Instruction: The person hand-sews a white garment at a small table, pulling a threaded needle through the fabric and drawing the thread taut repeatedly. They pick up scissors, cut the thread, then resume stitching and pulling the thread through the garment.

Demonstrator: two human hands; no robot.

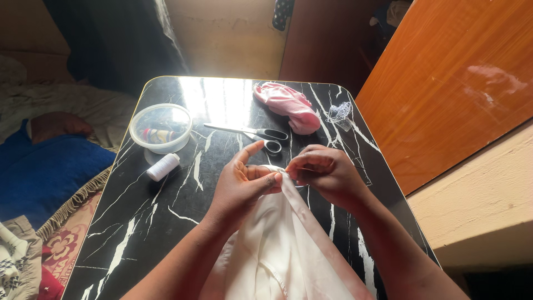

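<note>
Cloth: a pale cream, thin woven cloth (283, 244) runs from my lap up over the near edge of the black marble-patterned tabletop (166, 216), narrowing to a folded tip between my two hands.
Left hand: my left hand (244, 183) has its fingers (266, 179) pressed together on the cloth's tip, thumb raised and pointing away from me.
Right hand: my right hand (325, 172) has its fingers (297, 165) pinched shut on the same tip from the other side; whether a needle sits in that pinch I cannot tell.
Key relation: the tip lies directly between both sets of fingers, touching each, and neither hand is clearly nearer.
Long axis: the cloth's hem runs from the pinch back toward me and slightly right, so it points away from me toward the table's middle.
Beyond the hands: silver scissors with black handles (252, 133) lie just past my fingers, blades pointing left.
Left side: a white spool of thread (162, 166) lies near a round clear plastic tub (161, 128) holding small spools.
Far side: a crumpled pink cloth (288, 105) sits beside a small wad of white netting (340, 114).
</note>
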